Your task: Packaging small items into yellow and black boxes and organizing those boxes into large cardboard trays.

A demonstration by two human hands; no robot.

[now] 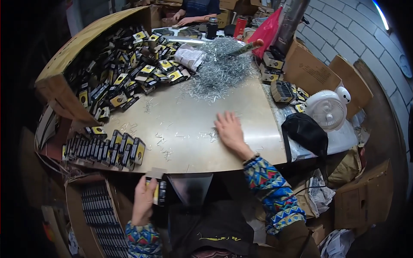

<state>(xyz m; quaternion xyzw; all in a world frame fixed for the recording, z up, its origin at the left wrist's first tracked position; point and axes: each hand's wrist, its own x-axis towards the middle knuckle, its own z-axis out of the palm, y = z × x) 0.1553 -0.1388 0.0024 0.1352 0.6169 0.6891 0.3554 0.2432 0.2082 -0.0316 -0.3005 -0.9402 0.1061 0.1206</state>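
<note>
My left hand (142,201) is closed round a small black and yellow carton (160,192), held upright just off the table's near edge. The carton's grey top flap stands up. My right hand (231,132) lies palm down on the smooth metal-topped table (258,144), fingers stretched out. Beside its fingertips are a few thin, shiny metal pieces (208,136), too small to name surely; more are scattered to the left. A large heap of similar pieces (223,69) rises farther back. Several cartons (124,148) stand in rows at the table's near left.
A big tipped cardboard box (64,96) spills black and yellow cartons at the left. Below it, an open box (98,210) holds packed rows. A white fan (325,111) and black cloth item (305,133) sit at the right. Across the table another person's hands (185,20) show.
</note>
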